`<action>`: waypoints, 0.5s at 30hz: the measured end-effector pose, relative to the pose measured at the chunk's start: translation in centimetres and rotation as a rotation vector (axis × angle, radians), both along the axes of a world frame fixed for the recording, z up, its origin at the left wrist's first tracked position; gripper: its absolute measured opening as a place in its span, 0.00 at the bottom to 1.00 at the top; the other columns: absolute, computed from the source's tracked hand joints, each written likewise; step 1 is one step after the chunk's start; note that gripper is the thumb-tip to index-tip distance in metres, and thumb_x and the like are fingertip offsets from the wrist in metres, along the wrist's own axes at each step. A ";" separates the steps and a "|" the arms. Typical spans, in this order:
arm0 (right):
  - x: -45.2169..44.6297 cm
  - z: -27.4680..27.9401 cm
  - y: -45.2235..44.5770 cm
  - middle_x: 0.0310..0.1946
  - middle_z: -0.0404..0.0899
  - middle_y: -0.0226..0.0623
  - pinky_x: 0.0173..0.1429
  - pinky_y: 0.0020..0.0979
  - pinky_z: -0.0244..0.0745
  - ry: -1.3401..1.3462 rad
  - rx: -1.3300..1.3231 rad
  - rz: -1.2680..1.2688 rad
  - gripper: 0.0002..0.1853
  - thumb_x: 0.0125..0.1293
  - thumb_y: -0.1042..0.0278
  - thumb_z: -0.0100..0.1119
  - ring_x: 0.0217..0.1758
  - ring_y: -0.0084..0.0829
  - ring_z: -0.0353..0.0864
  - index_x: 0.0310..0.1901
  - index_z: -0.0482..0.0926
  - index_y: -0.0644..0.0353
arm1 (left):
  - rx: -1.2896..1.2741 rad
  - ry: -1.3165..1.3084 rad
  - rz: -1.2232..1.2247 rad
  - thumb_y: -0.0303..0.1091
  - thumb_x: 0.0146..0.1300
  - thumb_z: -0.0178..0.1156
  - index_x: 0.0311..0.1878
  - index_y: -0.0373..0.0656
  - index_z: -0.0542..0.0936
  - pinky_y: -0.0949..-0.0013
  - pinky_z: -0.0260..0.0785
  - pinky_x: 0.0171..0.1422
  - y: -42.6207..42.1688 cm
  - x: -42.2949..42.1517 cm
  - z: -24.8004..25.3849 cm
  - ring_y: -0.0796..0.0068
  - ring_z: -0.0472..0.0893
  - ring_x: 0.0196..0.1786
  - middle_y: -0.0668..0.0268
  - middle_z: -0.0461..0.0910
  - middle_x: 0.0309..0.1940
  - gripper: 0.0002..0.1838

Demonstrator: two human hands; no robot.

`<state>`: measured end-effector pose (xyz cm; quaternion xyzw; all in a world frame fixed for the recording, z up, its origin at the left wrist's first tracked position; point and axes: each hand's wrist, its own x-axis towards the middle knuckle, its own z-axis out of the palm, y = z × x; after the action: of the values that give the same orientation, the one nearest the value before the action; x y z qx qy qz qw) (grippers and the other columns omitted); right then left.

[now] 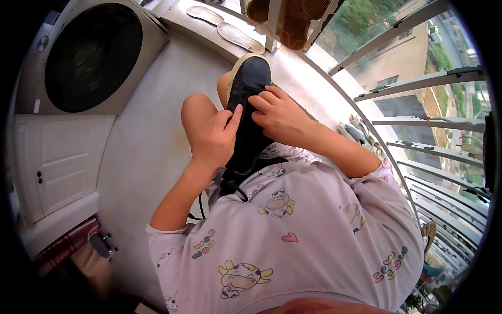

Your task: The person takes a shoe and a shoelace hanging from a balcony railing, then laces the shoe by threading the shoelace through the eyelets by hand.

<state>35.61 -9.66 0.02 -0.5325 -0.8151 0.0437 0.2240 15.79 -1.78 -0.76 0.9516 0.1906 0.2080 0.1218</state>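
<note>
A black shoe (pixel 251 78) with a pale sole edge rests on my lap, toe pointing away from me. My left hand (pixel 218 137) is closed at the shoe's left side, its index finger along the upper near the lacing. On the other side, my right hand (pixel 277 115) has its fingers curled against the lacing area. Whether either hand pinches a dark lace there cannot be made out. The shoe's heel end lies close to my printed shirt (pixel 293 235), by a dark strap with a clip.
Two pale insoles (pixel 238 37) lie on the ledge ahead, beside brown-soled shoes (pixel 298 23). A front-loading washing machine (pixel 26 99) stands at left above a white cabinet (pixel 73 157). Metal railings (pixel 429 123) run along the right, with more shoes (pixel 361 131) near their base.
</note>
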 end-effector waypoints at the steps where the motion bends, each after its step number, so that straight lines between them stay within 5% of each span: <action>1: 0.8 0.4 -0.2 0.42 0.70 0.36 0.57 0.37 0.67 0.065 -0.037 0.065 0.11 0.41 0.76 0.65 0.48 0.35 0.73 0.29 0.75 0.58 | 0.002 -0.005 0.002 0.18 0.48 0.58 0.60 0.42 0.75 0.67 0.73 0.37 -0.2 0.0 0.1 0.69 0.78 0.35 0.64 0.73 0.39 0.30; 3: 3.0 1.2 -0.4 0.38 0.70 0.35 0.58 0.37 0.68 0.328 -0.287 0.187 0.11 0.44 0.77 0.65 0.46 0.34 0.75 0.29 0.73 0.58 | 0.002 0.003 0.009 0.19 0.50 0.58 0.59 0.41 0.76 0.68 0.72 0.38 -0.4 0.1 0.3 0.69 0.78 0.36 0.64 0.73 0.39 0.28; 6: 5.1 5.5 -2.8 0.29 0.68 0.27 0.54 0.31 0.73 1.114 -0.733 0.115 0.09 0.51 0.80 0.59 0.35 0.24 0.73 0.34 0.71 0.59 | 0.003 0.024 0.015 0.21 0.53 0.57 0.58 0.41 0.76 0.68 0.72 0.39 -0.4 0.1 0.3 0.69 0.77 0.37 0.64 0.73 0.38 0.25; 8: 8.6 4.6 -4.2 0.19 0.64 0.19 0.45 0.31 0.73 1.529 -0.371 0.385 0.20 0.48 0.78 0.68 0.29 0.21 0.72 0.40 0.67 0.57 | 0.012 0.015 0.015 0.18 0.52 0.57 0.61 0.43 0.74 0.66 0.73 0.36 0.0 -0.2 -0.5 0.69 0.78 0.35 0.65 0.73 0.40 0.29; 11: 14.4 8.7 -9.5 0.20 0.65 0.19 0.33 0.25 0.65 1.747 0.065 0.279 0.22 0.50 0.74 0.72 0.21 0.18 0.62 0.40 0.67 0.50 | -0.017 0.024 0.045 0.18 0.52 0.57 0.61 0.43 0.73 0.66 0.73 0.36 0.5 -0.7 -1.2 0.69 0.78 0.35 0.64 0.73 0.40 0.29; 13: 17.6 12.0 -13.0 0.20 0.64 0.21 0.29 0.20 0.62 1.817 0.253 0.384 0.12 0.59 0.74 0.65 0.21 0.18 0.60 0.41 0.72 0.52 | -0.025 0.030 0.045 0.18 0.52 0.57 0.62 0.43 0.73 0.66 0.73 0.37 0.7 -0.9 -1.1 0.68 0.78 0.35 0.64 0.73 0.40 0.29; 15: 20.1 14.5 -17.2 0.20 0.61 0.24 0.27 0.22 0.60 1.757 0.345 0.213 0.04 0.65 0.73 0.58 0.21 0.18 0.57 0.39 0.74 0.59 | -0.030 0.035 0.045 0.19 0.52 0.57 0.62 0.43 0.73 0.66 0.73 0.38 0.8 -0.8 -1.1 0.68 0.78 0.36 0.64 0.73 0.40 0.29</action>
<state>55.68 -26.84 14.49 -0.1881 -0.3905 0.3325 0.8376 14.98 -1.01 -1.84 0.9487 0.2172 0.1910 0.1279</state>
